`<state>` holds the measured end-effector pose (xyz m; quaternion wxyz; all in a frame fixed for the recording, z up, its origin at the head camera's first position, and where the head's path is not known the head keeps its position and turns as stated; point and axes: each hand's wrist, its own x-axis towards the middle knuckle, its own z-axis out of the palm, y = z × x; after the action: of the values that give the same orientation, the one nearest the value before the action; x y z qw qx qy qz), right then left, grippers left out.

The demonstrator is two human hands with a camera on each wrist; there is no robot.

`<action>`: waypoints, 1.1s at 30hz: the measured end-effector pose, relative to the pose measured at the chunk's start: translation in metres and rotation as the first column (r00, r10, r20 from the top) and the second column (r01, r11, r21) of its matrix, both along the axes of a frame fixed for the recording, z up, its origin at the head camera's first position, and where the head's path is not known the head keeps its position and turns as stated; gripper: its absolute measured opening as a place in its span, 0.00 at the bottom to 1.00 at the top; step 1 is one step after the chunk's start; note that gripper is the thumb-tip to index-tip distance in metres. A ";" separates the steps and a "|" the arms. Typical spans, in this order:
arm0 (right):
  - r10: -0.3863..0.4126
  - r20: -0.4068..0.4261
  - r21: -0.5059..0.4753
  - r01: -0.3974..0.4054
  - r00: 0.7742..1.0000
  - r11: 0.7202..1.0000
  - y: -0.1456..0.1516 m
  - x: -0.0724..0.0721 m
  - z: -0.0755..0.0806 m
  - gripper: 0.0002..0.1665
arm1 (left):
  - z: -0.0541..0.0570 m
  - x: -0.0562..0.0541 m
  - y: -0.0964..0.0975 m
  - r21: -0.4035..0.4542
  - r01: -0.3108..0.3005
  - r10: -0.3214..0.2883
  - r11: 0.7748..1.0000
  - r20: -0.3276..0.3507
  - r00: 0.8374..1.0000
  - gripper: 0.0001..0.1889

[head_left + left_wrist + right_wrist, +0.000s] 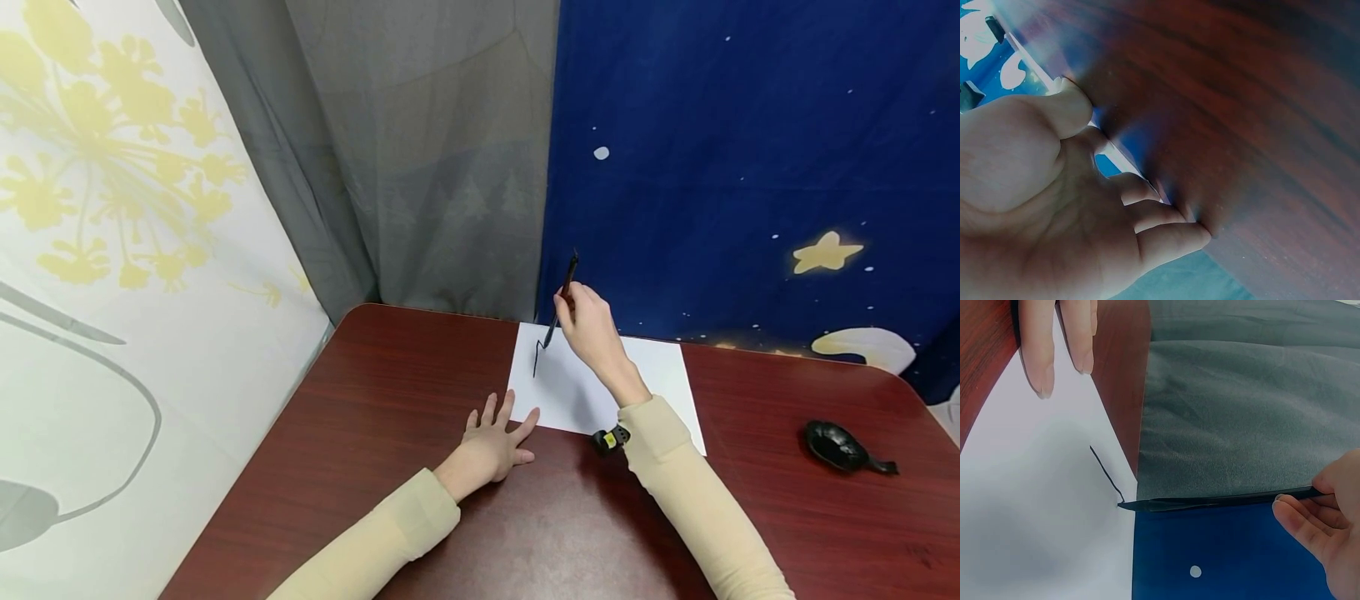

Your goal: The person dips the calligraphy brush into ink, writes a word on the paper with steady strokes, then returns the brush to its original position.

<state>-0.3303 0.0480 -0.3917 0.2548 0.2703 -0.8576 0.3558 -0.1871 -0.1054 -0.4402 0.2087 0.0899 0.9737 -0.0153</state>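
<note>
A white sheet of paper (pixel 555 400) lies near the table's far edge. My right hand (pixel 597 333) holds a slim dark ink brush (pixel 552 327) by its handle, pinched between thumb and fingers. In the right wrist view, the black tip of the brush (pixel 1210 501) meets the paper at the end of a thin black stroke (pixel 1105 470), bent at its top. My left hand (pixel 487 450) rests with fingers spread at the sheet's lower left corner, some fingertips on the paper. The left wrist view shows its palm (pixel 1066 206) and straight fingers.
A black leaf-shaped dish (pixel 836 446) with a short handle sits on the right of the reddish-brown table (pixel 390 375). Grey cloth (pixel 442 167) and blue star-patterned cloth (pixel 712 167) hang behind it. A white patterned cloth (pixel 187 350) hangs along the left side.
</note>
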 end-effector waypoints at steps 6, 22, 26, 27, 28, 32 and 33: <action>-0.002 0.003 0.002 0.002 1.000 1.000 0.001 0.001 -0.001 0.09 | 0.000 0.000 0.000 -0.007 0.003 -0.003 1.000 -0.002 1.000 0.34; -0.009 0.003 0.002 0.009 1.000 1.000 0.003 0.004 0.000 0.09 | 0.002 0.001 0.000 0.002 -0.007 0.007 1.000 0.005 1.000 0.34; -0.012 -0.007 -0.001 0.012 1.000 1.000 0.004 0.005 0.001 0.09 | 0.000 -0.001 0.000 -0.001 -0.011 0.011 1.000 0.006 1.000 0.34; -0.013 -0.008 -0.002 0.012 1.000 1.000 0.004 0.005 0.001 0.09 | -0.001 -0.002 0.000 -0.003 -0.011 0.011 1.000 0.007 1.000 0.34; -0.014 -0.008 -0.002 0.014 1.000 1.000 0.004 0.005 0.001 0.09 | -0.003 -0.003 0.000 -0.007 -0.010 0.010 1.000 0.016 1.000 0.34; -0.019 -0.004 -0.002 0.019 1.000 1.000 0.005 0.006 0.002 0.09 | -0.012 -0.007 -0.001 -0.008 -0.006 0.006 1.000 0.024 1.000 0.35; -0.019 -0.005 -0.002 0.019 1.000 1.000 0.005 0.007 0.002 0.09 | -0.013 -0.007 -0.001 -0.008 -0.007 0.007 1.000 0.022 1.000 0.35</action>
<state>-0.3237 0.0530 -0.3899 0.2604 0.2626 -0.8592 0.3535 -0.1942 -0.1068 -0.4528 0.2200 0.0859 0.9715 -0.0177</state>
